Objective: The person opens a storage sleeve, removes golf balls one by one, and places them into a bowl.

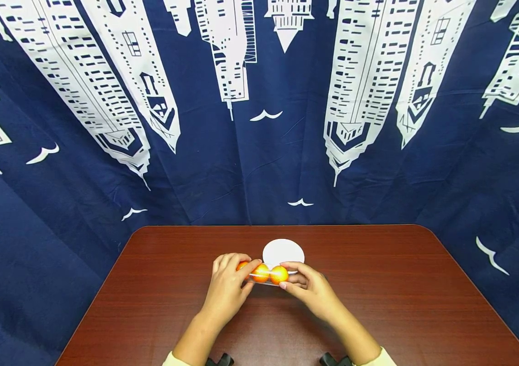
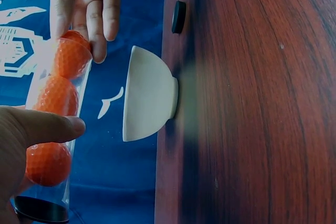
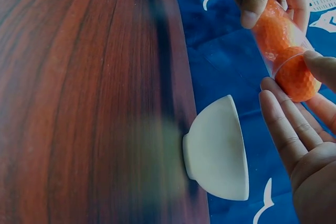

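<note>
Clear tube (image 2: 60, 192): held aloft over the surface (image 1: 378, 305), on the person's side of the white bowl (image 1: 283, 252).
Orange balls (image 2: 48, 163): three in line; the end ball (image 3: 299, 80) protrudes from the mouth.
Left hand (image 1: 228, 282): fingers curled around the tube.
Right hand (image 1: 311, 287): thumb and finger pinch the end ball.
Black disc (image 2: 179, 17): flat near the upright bowl.

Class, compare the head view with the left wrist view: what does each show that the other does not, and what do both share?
Head view only: pale sleeves and black objects at the bottom edge.

Left wrist view only: a small black disc on the table and the black end of the clear tube.

Both: the tube, orange balls, left grip, right grip, white bowl, table and blue patterned cloth.
</note>
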`<act>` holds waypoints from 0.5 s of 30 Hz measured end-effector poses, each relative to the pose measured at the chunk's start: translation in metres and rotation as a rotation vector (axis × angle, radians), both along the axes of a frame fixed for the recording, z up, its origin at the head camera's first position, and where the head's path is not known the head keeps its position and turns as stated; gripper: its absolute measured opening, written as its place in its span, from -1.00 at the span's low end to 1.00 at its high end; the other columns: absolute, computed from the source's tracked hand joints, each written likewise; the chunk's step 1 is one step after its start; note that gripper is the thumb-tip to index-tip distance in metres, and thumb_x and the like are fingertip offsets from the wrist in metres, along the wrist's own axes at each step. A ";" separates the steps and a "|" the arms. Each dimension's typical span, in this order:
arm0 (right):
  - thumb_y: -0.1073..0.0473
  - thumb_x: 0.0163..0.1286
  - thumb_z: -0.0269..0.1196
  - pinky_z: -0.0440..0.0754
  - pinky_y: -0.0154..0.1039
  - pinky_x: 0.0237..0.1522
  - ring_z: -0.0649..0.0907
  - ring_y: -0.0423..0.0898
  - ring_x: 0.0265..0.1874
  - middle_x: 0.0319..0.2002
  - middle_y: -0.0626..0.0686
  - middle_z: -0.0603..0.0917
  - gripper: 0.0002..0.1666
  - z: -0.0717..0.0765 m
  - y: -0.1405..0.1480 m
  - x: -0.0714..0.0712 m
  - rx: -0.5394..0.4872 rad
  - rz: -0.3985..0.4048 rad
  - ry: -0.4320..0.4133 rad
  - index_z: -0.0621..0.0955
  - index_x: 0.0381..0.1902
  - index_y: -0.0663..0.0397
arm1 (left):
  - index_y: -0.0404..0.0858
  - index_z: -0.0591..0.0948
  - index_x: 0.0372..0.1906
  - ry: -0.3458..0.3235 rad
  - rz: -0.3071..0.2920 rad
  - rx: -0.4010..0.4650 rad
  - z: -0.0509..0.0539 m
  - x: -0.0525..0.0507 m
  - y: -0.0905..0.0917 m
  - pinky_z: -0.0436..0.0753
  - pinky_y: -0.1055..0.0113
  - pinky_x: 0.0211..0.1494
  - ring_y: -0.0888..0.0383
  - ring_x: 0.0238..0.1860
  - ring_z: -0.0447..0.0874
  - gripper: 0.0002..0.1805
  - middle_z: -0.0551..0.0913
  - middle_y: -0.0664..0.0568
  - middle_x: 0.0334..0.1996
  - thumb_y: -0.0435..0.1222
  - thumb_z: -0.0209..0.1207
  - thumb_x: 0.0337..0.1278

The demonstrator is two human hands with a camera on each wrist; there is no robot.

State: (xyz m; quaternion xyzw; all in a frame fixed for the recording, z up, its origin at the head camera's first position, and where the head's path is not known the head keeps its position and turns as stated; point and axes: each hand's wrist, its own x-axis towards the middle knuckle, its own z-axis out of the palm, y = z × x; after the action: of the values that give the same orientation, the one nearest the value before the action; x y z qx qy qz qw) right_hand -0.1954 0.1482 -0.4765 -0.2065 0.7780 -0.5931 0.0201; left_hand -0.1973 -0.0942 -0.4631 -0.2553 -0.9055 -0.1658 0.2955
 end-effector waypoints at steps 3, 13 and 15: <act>0.10 0.36 0.38 0.73 -0.37 -0.08 0.77 -0.20 -0.09 0.13 0.25 0.65 -0.46 0.001 0.000 0.000 -0.001 -0.009 0.015 0.56 0.26 0.04 | 0.07 0.70 0.09 0.004 0.001 0.009 -0.001 0.000 0.000 0.40 0.00 0.31 0.08 0.10 0.51 -0.37 0.61 0.14 -0.01 -0.30 0.60 -0.23; 0.13 0.35 0.38 0.74 -0.37 -0.07 0.78 -0.10 -0.08 0.10 0.20 0.65 -0.47 0.002 -0.001 0.001 -0.009 -0.038 0.130 0.57 0.25 0.09 | 0.05 0.71 0.07 -0.010 -0.004 0.079 -0.002 0.000 0.001 0.43 0.00 0.27 0.04 0.09 0.53 -0.37 0.62 0.14 -0.04 -0.30 0.63 -0.28; 0.15 0.35 0.39 0.73 -0.38 -0.05 0.77 -0.11 -0.07 0.12 0.20 0.65 -0.47 0.002 -0.001 0.000 -0.018 -0.044 0.147 0.57 0.25 0.11 | 0.06 0.71 0.06 -0.022 0.001 0.096 -0.003 0.000 0.001 0.43 0.01 0.28 0.04 0.09 0.53 -0.38 0.62 0.14 -0.04 -0.30 0.62 -0.27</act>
State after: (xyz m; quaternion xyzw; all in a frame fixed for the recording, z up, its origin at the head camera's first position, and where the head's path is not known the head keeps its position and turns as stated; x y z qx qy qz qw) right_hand -0.1952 0.1473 -0.4745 -0.2326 0.7764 -0.5835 -0.0517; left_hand -0.1971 -0.0929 -0.4658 -0.2385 -0.8999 -0.2116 0.2975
